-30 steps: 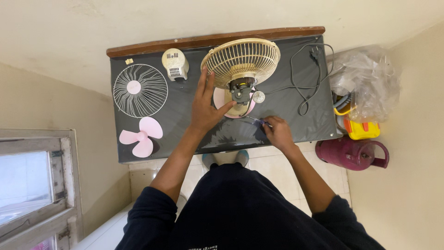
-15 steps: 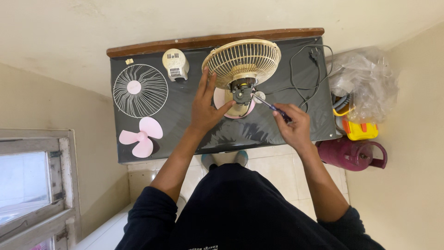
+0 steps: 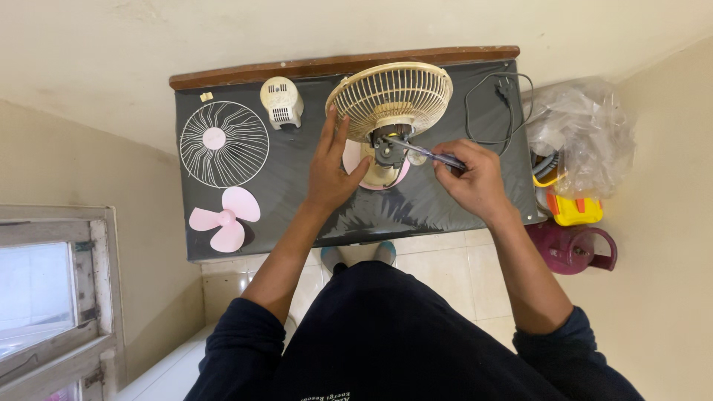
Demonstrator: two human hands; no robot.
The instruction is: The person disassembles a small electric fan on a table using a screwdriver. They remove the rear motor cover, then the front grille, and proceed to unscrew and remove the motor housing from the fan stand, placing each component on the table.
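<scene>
- my left hand [image 3: 329,172] rests flat and open against the fan [image 3: 388,111], fingers spread beside its rear grille, thumb near the pink base.
- my right hand [image 3: 474,182] is closed around a screwdriver [image 3: 427,154], its tip at the motor [image 3: 386,145].
- the fan stands on the black table [image 3: 297,193], with the front grille [image 3: 224,144], pink blade [image 3: 223,218] and motor cover [image 3: 281,102] lying to its left.

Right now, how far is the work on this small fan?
Done: the front grille, the pink blade and the beige motor cover lie apart on the dark table. In hand: the left hand steadies the fan, and the right hand holds a screwdriver with its tip at the bare motor. Left: the rear grille and motor remain mounted on the stand.
</scene>
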